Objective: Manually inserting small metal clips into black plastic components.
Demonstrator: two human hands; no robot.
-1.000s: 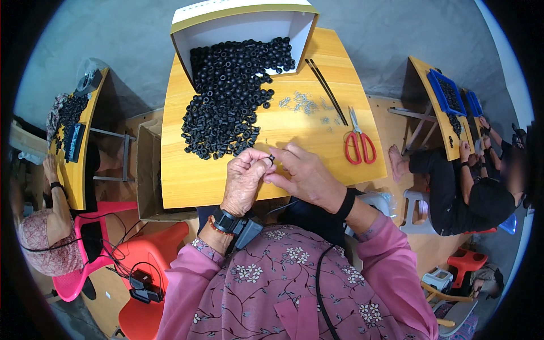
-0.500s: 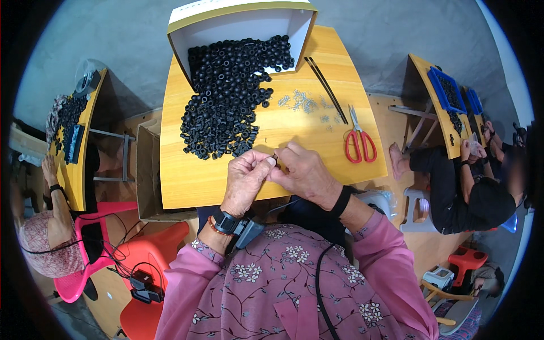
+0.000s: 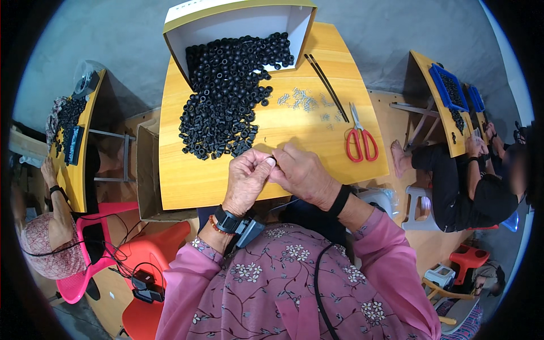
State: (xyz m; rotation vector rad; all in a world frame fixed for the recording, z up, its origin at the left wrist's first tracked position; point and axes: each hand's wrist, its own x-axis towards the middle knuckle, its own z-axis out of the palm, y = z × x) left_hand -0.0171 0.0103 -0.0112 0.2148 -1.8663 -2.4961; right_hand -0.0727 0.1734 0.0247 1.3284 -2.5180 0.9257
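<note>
My left hand and my right hand meet fingertip to fingertip over the near edge of the wooden table. Both are closed in a pinch, and what sits between the fingers is too small and covered to make out. Just beyond my left hand spreads a heap of small black ring-shaped pieces, spilling out of a tipped white-lined box. Past my right hand lie scattered tiny silvery metal parts. Red-handled scissors rest to the right of it, blades pointing away.
Two thin dark sticks lie by the metal parts. A cardboard box stands on the floor at the table's left. Red chair is at lower left. Other people sit at side tables left and right, with blue trays on the right one.
My hands stay pinched together, with the right fingers shifted slightly over the left. A dark bit seen between the fingertips is now hidden. At right, the other person's hands have moved.
</note>
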